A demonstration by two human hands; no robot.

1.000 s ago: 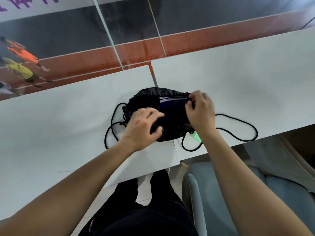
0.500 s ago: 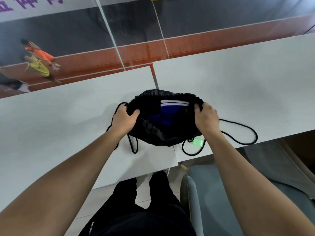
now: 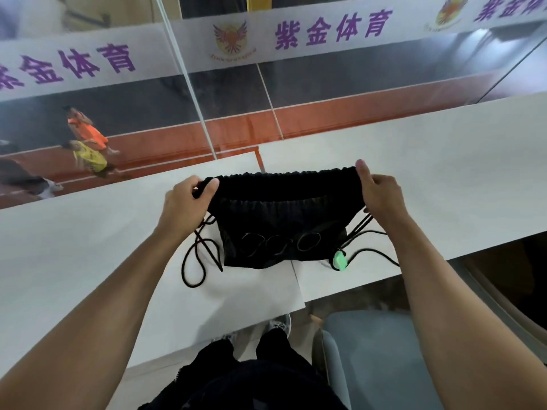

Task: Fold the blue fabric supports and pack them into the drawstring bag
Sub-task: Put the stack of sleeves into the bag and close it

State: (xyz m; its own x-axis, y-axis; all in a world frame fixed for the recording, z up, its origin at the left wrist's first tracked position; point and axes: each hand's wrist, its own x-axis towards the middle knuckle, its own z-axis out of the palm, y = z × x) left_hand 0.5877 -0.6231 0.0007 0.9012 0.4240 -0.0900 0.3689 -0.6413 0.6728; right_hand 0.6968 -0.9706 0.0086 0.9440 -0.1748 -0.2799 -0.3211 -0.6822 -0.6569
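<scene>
Head view: black drawstring bag (image 3: 281, 220) held up over the white table (image 3: 88, 247), straddling the seam between the two tabletop panels, mouth stretched wide and flat between both hands. Left hand (image 3: 186, 205) grips the bag's top left corner — fingers curled and pressed together around the gathered hem, thumb on top. Right hand (image 3: 381, 193) pinches the top right corner, thumb up against the hem, the other fingers curled behind; their tips cannot be seen. Bag hangs down from the hands, lower edge near or touching the table, hard to tell which. Blue fabric supports not visible — bag interior cannot be seen from this angle. Black cords (image 3: 201, 255) loop loose on the table at the bag's lower left, more cord trails off to the right under the right wrist. Small green tag (image 3: 339, 260) sits at the bag's lower right corner. Grey chair (image 3: 370, 350) near right, below the table edge.
</scene>
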